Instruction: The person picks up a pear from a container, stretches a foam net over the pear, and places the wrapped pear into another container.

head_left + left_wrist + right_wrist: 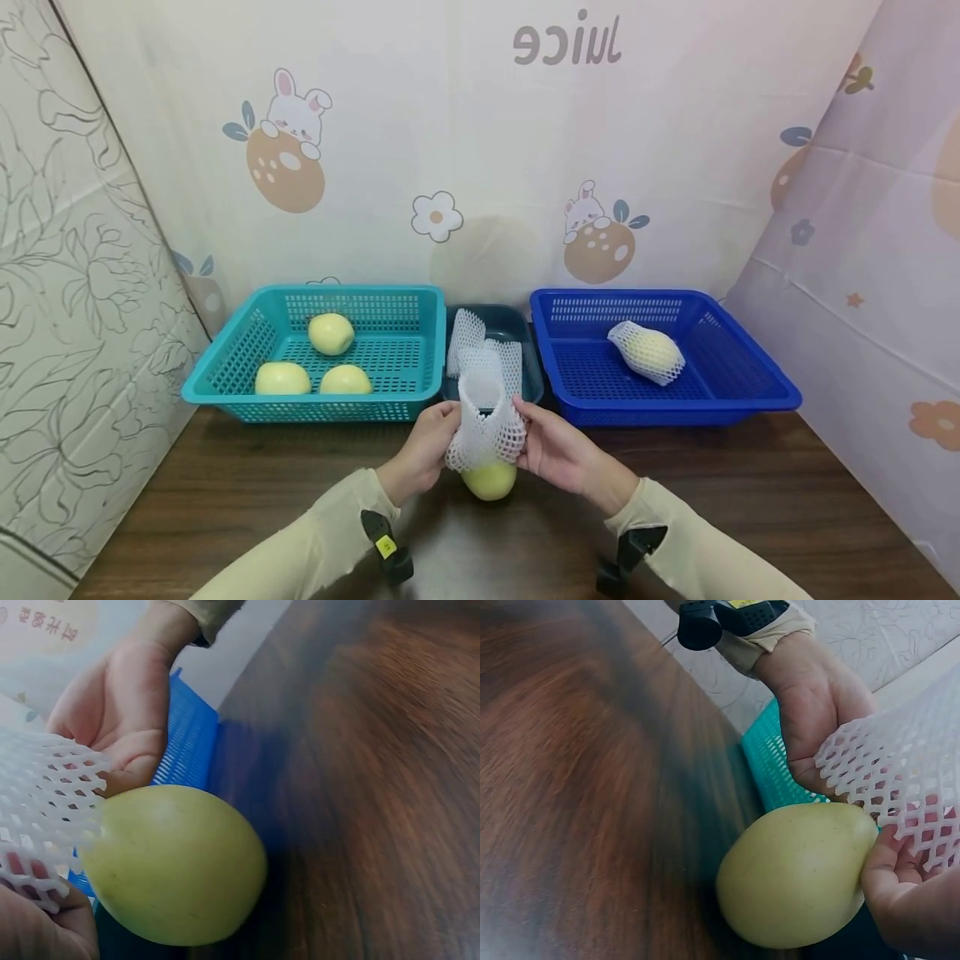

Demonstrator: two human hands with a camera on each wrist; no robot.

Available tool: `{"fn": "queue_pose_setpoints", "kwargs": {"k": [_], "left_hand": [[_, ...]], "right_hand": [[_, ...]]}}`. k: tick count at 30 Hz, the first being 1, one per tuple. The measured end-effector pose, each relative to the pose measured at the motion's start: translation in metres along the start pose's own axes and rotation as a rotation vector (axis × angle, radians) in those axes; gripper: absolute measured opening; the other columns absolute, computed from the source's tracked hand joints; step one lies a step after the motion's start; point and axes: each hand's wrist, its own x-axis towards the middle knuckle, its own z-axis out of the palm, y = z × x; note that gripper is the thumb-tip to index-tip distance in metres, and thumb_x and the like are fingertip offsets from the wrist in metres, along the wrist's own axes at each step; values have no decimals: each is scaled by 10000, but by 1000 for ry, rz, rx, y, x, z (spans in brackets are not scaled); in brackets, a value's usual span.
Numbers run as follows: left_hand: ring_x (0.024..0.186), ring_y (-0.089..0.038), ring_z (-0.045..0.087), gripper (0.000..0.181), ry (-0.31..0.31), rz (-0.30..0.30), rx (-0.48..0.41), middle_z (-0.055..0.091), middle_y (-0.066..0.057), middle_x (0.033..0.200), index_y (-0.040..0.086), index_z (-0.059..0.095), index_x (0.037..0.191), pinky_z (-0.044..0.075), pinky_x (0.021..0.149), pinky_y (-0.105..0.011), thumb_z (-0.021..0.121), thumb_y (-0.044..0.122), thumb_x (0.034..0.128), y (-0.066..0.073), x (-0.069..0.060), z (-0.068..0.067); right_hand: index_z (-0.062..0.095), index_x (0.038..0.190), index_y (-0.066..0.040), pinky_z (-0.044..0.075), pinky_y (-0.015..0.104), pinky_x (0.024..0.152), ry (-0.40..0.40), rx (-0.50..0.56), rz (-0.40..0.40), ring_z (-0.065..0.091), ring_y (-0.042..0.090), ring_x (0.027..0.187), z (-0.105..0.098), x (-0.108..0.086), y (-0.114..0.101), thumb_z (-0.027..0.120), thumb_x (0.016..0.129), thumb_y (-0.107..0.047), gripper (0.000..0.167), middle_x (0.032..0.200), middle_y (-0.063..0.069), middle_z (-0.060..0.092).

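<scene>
A white foam fruit net [476, 442] is held between the two hands over the middle of the table. Its near end covers the top of a pale yellow-green fruit [491, 483], whose rounded lower part shows bare below the mesh. My left hand [427, 446] pinches the net's left side. On the opposite side, my right hand [562, 450] grips the mesh with thumb and fingers. Both wrist views show the fruit [176, 862] mostly outside the net [900, 780]. Some fingertips are hidden behind or inside the mesh.
At the back left, a teal basket [315, 408] holds several bare fruits. A blue basket [660, 408] at the back right contains one netted fruit [648, 352]. Between them, a dark tray [532, 367] holds more foam nets [468, 329]. A patterned cloth hangs behind.
</scene>
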Motion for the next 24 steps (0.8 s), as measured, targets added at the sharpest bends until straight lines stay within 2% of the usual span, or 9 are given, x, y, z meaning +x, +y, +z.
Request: {"fn": "queue_pose_setpoints", "kwargs": {"k": [5, 10, 14, 20, 24], "left_hand": [[902, -165, 561, 353, 3, 20, 42, 621, -86, 1050, -42, 564, 1213, 488, 803, -331, 437, 226, 1022, -10, -1, 0], [848, -161, 545, 304, 37, 60, 135, 613, -72, 975, -36, 603, 1119, 478, 728, -308, 432, 192, 1013, -18, 1, -1], [835, -161, 530, 277, 60, 82, 207, 606, -62, 940, -30, 612, 1078, 464, 726, -304, 438, 176, 1012, -23, 3, -2], [758, -132, 536, 269, 40, 122, 234, 601, -40, 830, -46, 611, 1039, 459, 681, -292, 458, 173, 1006, -30, 4, -3], [735, -119, 536, 246, 47, 147, 255, 602, -25, 800, -40, 612, 1018, 454, 668, -282, 464, 157, 1000, -34, 5, -3]], "right_hand": [[469, 1263, -68, 418, 380, 946, 33, -50, -7, 551, 194, 1095, -6, -2, 6, 367, 1044, -298, 334, 1157, 42, 609], [601, 1103, -103, 476, 347, 842, 51, -131, -15, 605, 182, 988, -12, -4, 12, 399, 1037, -269, 270, 1069, 42, 651], [612, 1108, -89, 487, 342, 819, 69, -189, -12, 619, 181, 956, -16, -5, 16, 436, 1024, -281, 273, 1047, 45, 661], [581, 1127, -39, 498, 350, 803, 97, -288, -16, 641, 185, 894, -22, -6, 22, 443, 1018, -266, 287, 966, 44, 671], [546, 1180, -3, 495, 363, 811, 104, -321, -16, 637, 190, 907, -25, -6, 26, 443, 1015, -272, 332, 981, 49, 666]]}}
